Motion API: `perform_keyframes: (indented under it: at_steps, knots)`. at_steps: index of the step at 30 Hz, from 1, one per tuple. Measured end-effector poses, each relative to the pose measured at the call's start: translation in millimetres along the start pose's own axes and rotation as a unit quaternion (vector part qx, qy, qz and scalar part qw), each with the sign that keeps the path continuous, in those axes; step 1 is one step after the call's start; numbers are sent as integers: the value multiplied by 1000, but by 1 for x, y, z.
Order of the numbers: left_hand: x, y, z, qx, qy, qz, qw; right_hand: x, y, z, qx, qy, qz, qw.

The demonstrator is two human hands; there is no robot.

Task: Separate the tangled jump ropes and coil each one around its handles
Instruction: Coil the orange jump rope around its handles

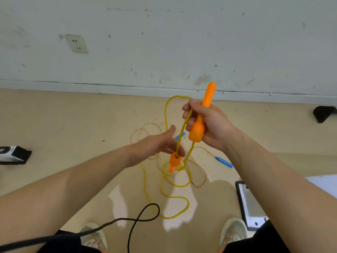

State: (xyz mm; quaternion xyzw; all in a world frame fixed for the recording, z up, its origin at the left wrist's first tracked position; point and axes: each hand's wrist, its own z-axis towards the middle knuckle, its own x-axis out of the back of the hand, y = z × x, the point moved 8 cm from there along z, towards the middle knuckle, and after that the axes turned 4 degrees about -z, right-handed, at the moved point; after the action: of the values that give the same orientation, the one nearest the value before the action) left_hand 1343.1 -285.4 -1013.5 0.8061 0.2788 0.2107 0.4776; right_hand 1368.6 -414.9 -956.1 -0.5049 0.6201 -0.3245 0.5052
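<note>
My right hand (209, 123) grips one orange handle (197, 130) upright, with a loop of the yellow rope (175, 185) caught under its fingers. The second orange handle (174, 161) hangs below on a rope strand, and my left hand (156, 145) reaches toward it with fingers spread, fingertips touching its top. Yellow rope trails in loops onto the floor. Beneath lies a paler rope (144, 132) with blue handles: one blue handle (223, 161) to the right, another blue handle (180, 136) mostly hidden behind my left hand.
A black cable (142, 218) loops across the floor near my feet. A dark-framed panel (249, 207) lies at lower right, a black-and-white box (12, 155) at left, a black object (323, 113) at far right. The wall with a socket (76, 43) stands ahead.
</note>
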Motion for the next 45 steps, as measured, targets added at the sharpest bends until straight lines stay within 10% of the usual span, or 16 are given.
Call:
perform_keyframes:
  at_steps: [10,13,16,22,27,35,45]
  knots:
    - [6,-13,-5,13,81,10,997,36,2,1,-43,110,76,990]
    - [10,-11,-4,31,102,-189,976,56,6,0,-55,193,-136,970]
    - [18,-6,-3,34,132,-318,938,54,-3,-7,-42,219,-426,877]
    - [20,-6,-1,67,153,-415,895,34,-8,-4,21,172,-493,853]
    - [27,-3,1,46,186,-473,860,9,4,-7,80,88,-383,916]
    - [40,-1,-6,49,217,-492,842,-34,28,-18,215,-34,-530,820]
    - [55,2,-7,61,200,-349,913,-44,41,-25,179,-91,-612,765]
